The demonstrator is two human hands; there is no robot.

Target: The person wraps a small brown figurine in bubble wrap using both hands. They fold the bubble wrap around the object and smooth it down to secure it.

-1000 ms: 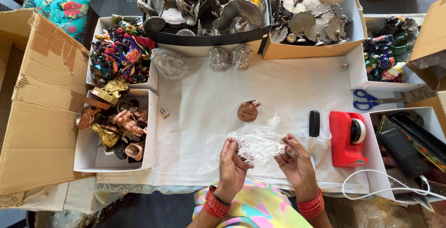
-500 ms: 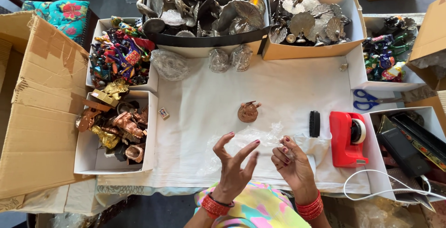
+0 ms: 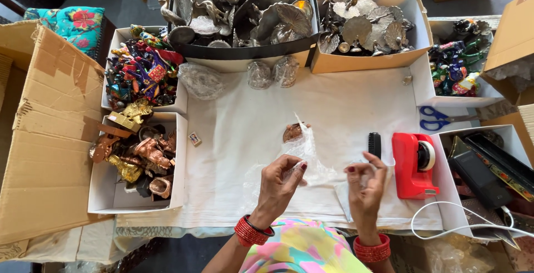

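Note:
My left hand (image 3: 280,183) pinches a thin clear plastic bag (image 3: 305,150) and lifts it off the white cloth (image 3: 245,123). The bag stands up between my hands and partly covers a small brown metal piece (image 3: 290,133) lying on the cloth behind it. My right hand (image 3: 364,185) is raised beside the bag with fingers curled; a bit of clear plastic seems to be at its fingertips, but this is unclear. Both wrists wear red bangles.
A red tape dispenser (image 3: 413,164) and a small black brush (image 3: 375,144) lie right of my hands. Blue scissors (image 3: 439,118) sit farther right. Boxes of silver leaf-shaped items (image 3: 245,11), colourful figurines (image 3: 139,72) and brass figures (image 3: 136,156) ring the cloth. A large cardboard box (image 3: 44,134) stands left.
Both hands held the crumpled plastic flat near the table edge. Then the hands came apart, and now my left hand pulls the bag upward and open.

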